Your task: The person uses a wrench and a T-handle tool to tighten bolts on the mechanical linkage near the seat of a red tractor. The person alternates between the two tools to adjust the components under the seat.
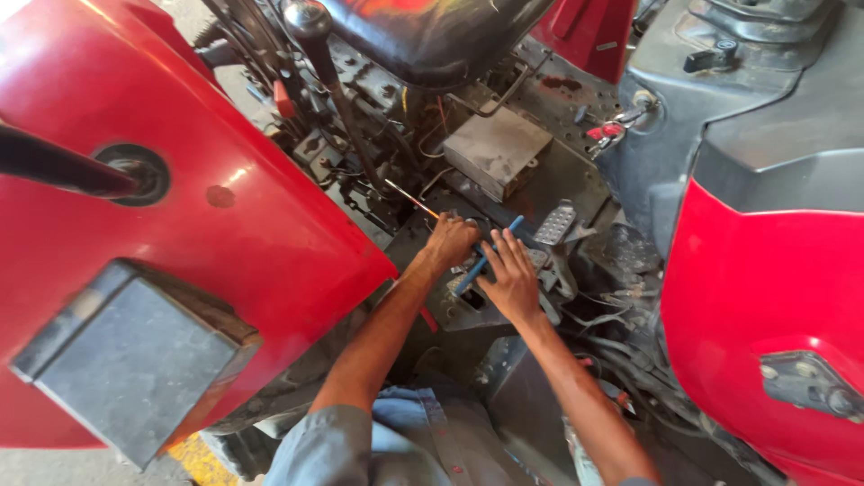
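Grey-blue sleeves at the bottom edge, both forearms reaching forward into the floor area of a red tractor.

Left hand (452, 241): closed in a fist around the handle end of a thin screwdriver (412, 198); its shaft, orange near the grip, runs up and away to the left of the hand.

Right hand (511, 277): fingers spread wide and pressed flat, palm down, over a blue-handled tool (486, 259). The blue bar passes under the fingers diagonally, one end showing above the fingertips, the other below the thumb between the two hands. Cannot tell whether the fingers truly clamp it.

Both hands sit just beside each other on the dark, greasy floor plate (450, 310).

Just beyond the right hand: a studded metal pedal (555, 222). Further out, a grey metal box (497, 149). Beyond the left hand, a black lever with round knob (310, 22), and the black seat (432, 36) at top.

Left of the left hand: red fender (225, 207) carrying a grey block (126, 360). Right of the right hand: second red fender (765, 297).
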